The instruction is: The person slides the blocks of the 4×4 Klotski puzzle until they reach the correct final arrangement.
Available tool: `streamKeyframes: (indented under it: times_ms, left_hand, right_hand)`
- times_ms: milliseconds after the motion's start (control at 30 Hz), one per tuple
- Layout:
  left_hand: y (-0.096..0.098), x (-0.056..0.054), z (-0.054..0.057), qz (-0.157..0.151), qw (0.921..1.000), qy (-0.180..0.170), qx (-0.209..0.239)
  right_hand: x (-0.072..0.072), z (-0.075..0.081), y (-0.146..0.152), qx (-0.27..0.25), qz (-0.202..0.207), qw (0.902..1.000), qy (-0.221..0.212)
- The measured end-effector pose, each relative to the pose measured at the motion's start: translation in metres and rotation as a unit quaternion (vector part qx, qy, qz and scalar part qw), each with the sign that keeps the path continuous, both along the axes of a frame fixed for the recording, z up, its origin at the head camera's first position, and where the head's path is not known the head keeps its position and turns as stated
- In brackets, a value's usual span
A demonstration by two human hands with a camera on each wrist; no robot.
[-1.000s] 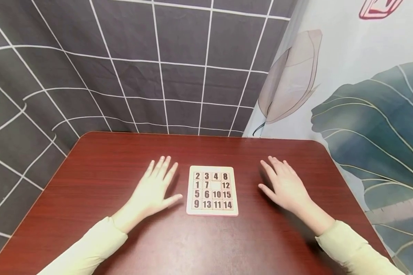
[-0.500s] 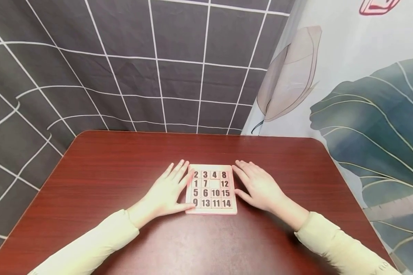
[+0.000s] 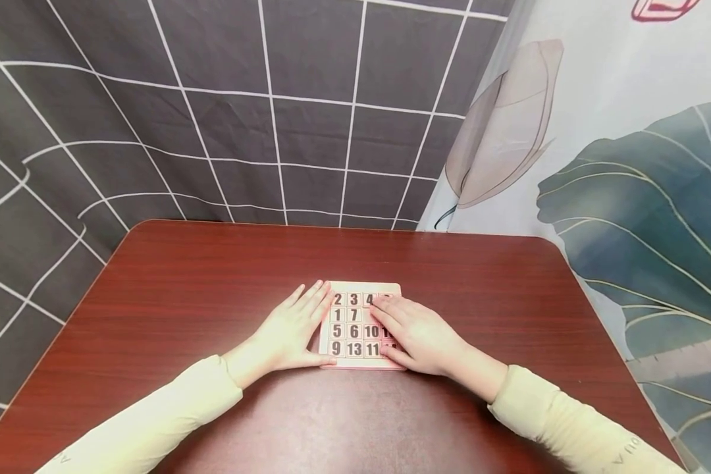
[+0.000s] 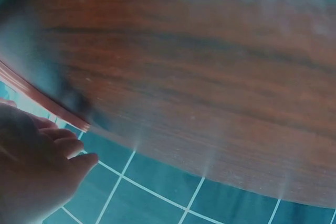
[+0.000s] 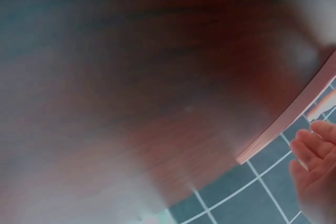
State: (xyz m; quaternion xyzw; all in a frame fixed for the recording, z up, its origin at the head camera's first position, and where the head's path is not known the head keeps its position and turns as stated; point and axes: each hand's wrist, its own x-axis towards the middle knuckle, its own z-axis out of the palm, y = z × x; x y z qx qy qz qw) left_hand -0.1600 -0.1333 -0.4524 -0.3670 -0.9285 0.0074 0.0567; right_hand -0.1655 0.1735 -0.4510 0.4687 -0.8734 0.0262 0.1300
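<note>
"What's in front of you from the head view?"
"A square number puzzle [image 3: 354,322], flat on the reddish-brown table [image 3: 261,257] between my hands. My left hand [image 3: 281,334] lies along its left rim, fingers straight, thumb at the near corner. My right hand [image 3: 425,339] reaches over the right-hand column, fingers extended too; neither clasps it."
"How would it handle?"
"Light and stiff, I'd guess, with a fairly smooth face. The tiles [image 3: 354,332] are small, squarish and probably loose enough to slide, so I'd take it by both side rims and hold it level."
"And the left wrist view?"
"The puzzle's thin pink edge, near my fingers. Streaky wood grain fills most of it, with the gridded curtain [image 3: 308,131] beyond."
"Right wrist view?"
"Blurred wood mostly, and a pink edge near my fingers. They look slightly bent here; how hard they press, I cannot tell."
</note>
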Motion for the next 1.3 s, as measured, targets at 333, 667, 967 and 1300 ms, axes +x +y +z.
streamKeyframes:
  times_ms: [333,667,967,1300]
  left_hand:
    - [0.001,0.000,0.002,0.003,0.9996,-0.028,-0.001]
    - [0.001,-0.001,0.000,0.010,0.9989,-0.045,0.003]
    - [0.001,-0.003,-0.002,0.014,0.9983,-0.058,0.002]
    - [0.000,-0.004,-0.004,0.012,0.9977,-0.065,0.010]
  right_hand:
    - [-0.005,0.000,-0.013,0.021,0.057,0.9978,-0.027]
    - [-0.007,0.001,-0.019,0.027,0.074,0.9969,-0.010]
    - [-0.009,0.005,-0.014,0.037,0.073,0.9964,-0.023]
    - [-0.009,0.003,0.005,0.029,0.071,0.9969,-0.014]
